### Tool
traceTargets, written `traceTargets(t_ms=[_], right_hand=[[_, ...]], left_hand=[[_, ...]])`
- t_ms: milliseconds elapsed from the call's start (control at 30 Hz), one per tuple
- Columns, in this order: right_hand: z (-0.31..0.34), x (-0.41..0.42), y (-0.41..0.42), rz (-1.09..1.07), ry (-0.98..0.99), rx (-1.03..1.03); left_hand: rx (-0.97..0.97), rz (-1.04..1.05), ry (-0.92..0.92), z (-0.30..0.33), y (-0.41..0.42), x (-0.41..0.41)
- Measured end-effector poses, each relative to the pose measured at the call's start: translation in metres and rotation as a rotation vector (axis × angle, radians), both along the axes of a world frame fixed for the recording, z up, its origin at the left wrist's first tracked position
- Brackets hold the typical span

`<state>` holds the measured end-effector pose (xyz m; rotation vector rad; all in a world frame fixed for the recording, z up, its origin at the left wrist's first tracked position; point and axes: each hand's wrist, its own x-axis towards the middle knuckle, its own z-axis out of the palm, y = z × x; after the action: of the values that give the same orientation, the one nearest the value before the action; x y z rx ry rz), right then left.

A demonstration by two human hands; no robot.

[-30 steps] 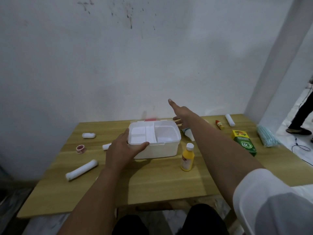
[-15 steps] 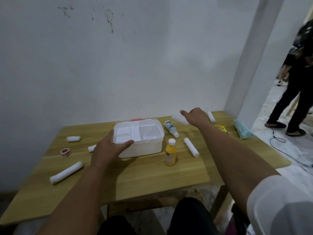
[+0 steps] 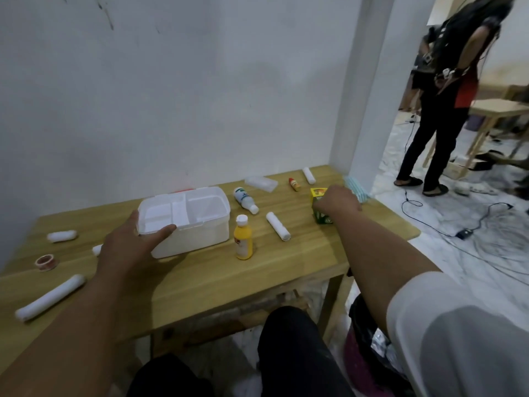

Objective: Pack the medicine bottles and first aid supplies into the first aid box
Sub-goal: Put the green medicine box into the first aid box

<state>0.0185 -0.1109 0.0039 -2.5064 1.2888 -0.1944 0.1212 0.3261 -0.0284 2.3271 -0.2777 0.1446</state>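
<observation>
The open white first aid box [image 3: 200,227] stands mid-table with a divided tray inside. My left hand [image 3: 128,247] holds its near-left corner, thumb along the front rim. My right hand [image 3: 337,200] is curled over a green and yellow carton [image 3: 322,218] at the right. Between them stand a yellow bottle [image 3: 243,242], a lying white bottle [image 3: 244,199] and a gauze roll [image 3: 277,226]. Farther back lie a small red-capped bottle [image 3: 294,184], a clear packet [image 3: 262,183], another roll [image 3: 309,175] and blue face masks [image 3: 356,189].
Left of the box lie a short roll [image 3: 61,235], a tape ring [image 3: 45,262] and a long white roll [image 3: 50,298]. A white wall backs the wooden table [image 3: 217,282]. Beyond the table's right edge a person [image 3: 440,110] stands, with cables [image 3: 458,227] on the floor.
My right hand came back from the far edge of the table, moved right and came down onto the green carton. My left hand stayed on the box. The view swung right.
</observation>
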Motion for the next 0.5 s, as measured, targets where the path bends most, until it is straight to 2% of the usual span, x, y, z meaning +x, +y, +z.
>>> traceTargets(t_ms=[267,500], right_hand=[[0.006,0.004,0.005,0.078,-0.018,0.067],[0.046,0.047,0.037,0.265,-0.168,0.043]], left_hand=[[-0.102,-0.027,-0.002,0.008,0.002,-0.006],[-0.154,-0.026,0.051,0.014,0.003,-0.010]])
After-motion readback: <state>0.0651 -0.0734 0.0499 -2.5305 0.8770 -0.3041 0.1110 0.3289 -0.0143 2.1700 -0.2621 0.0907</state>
